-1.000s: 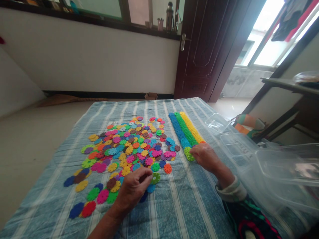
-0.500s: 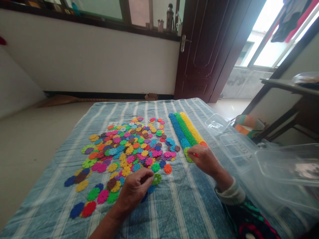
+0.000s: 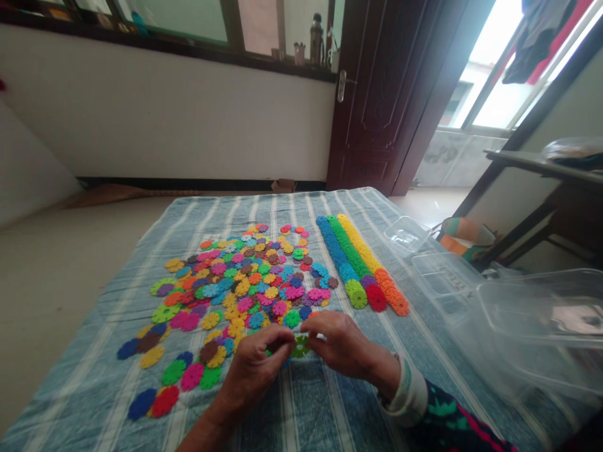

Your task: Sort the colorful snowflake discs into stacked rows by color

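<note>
My left hand (image 3: pixel 261 361) pinches the left edge of a light green notched disc (image 3: pixel 300 346) near the front of the bed-like surface. Close on its other side is my right hand (image 3: pixel 346 345), thumb and fingertips bent toward the disc; whether they grip it is hard to tell. Beyond and to the left spreads a loose pile of multicoloured discs (image 3: pixel 245 285). To the right lie three slanting rows of overlapping discs: a blue row (image 3: pixel 335 248) ending in light green, a green row (image 3: pixel 351 251) ending in purple and red, and a yellow row (image 3: pixel 360 242) ending in orange.
Clear plastic boxes (image 3: pixel 541 307) and lids lie along the right side of the striped cloth (image 3: pixel 198 433). A dark shelf (image 3: pixel 541 164) stands at the far right. A brown door (image 3: pixel 377 94) and a white wall (image 3: pixel 188 119) are behind.
My right hand has moved left from the near end of the rows to the light green disc by my left hand. The red and orange row ends now show. The view has shifted slightly.
</note>
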A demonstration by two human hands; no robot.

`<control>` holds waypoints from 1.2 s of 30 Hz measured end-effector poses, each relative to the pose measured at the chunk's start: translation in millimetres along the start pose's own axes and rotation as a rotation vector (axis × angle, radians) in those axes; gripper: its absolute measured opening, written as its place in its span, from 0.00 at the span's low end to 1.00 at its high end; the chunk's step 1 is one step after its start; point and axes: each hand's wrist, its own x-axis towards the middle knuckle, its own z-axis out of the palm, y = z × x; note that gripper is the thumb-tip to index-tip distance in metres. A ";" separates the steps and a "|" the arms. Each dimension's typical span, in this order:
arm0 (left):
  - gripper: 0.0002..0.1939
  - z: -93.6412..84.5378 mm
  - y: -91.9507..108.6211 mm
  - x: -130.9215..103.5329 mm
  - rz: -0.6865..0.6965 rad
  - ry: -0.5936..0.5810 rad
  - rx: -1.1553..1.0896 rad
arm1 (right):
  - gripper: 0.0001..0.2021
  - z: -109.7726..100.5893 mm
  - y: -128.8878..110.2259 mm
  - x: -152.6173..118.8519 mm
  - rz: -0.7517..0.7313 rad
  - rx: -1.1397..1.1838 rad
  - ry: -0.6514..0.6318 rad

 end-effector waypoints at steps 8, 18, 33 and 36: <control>0.08 2.8 -1.8 -1.3 -0.026 -0.013 0.020 | 0.07 -31.1 16.9 1.4 0.026 -0.099 -0.055; 0.10 1.0 3.8 0.4 -0.011 -0.049 0.072 | 0.11 -86.3 66.4 -16.4 0.336 -0.410 -0.083; 0.10 1.7 -1.9 -0.8 0.001 -0.070 0.071 | 0.09 -82.9 67.1 -14.1 0.385 -0.551 -0.061; 0.10 3.1 -0.7 -4.7 -0.010 -0.051 0.059 | 0.09 -78.7 67.8 -19.6 0.355 -0.551 0.012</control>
